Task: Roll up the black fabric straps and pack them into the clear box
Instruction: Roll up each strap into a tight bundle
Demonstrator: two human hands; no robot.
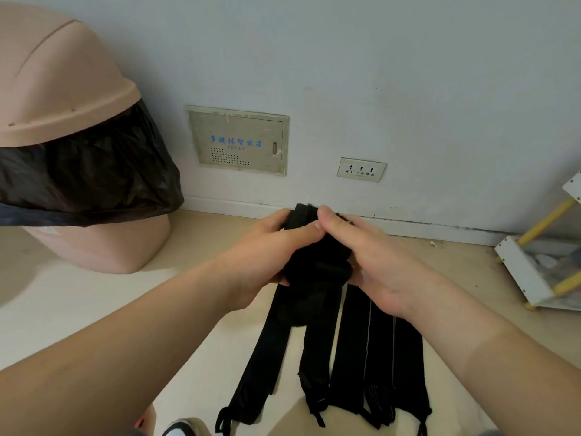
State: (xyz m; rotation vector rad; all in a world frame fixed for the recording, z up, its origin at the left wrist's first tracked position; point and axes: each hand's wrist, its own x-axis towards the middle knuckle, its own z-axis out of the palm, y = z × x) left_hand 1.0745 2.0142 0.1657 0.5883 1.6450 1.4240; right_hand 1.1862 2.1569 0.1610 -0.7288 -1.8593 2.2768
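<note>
I count approx. 5 black fabric straps flat on the floor, side by side, running from just below my fingers toward the camera; overlaps make the exact no. hard to call. One more strap, the rolled bundle, is held up between both hands. 2 hands, 1 bin, 1 wall outlet, 1 wall panel, 1 rack.

Straps are long, matte black; a couple on the right side show thin pale stitch lines, and the near ends finish in small loops or ties. The bundle looks thick & soft, w/ a tail hanging down onto the laid-out ones.

Left hand cups the bundle's left side, fingers curled closed round it, thumb across the top. Right hand presses on from the right, thumb meeting the left thumb, fingers wrapped behind the roll, closed on it.

Left of the fingers: pink swing-lid bin w/ black liner. Beyond them: wall panel, outlet. Far right: white rack w/ yellow bars.
</note>
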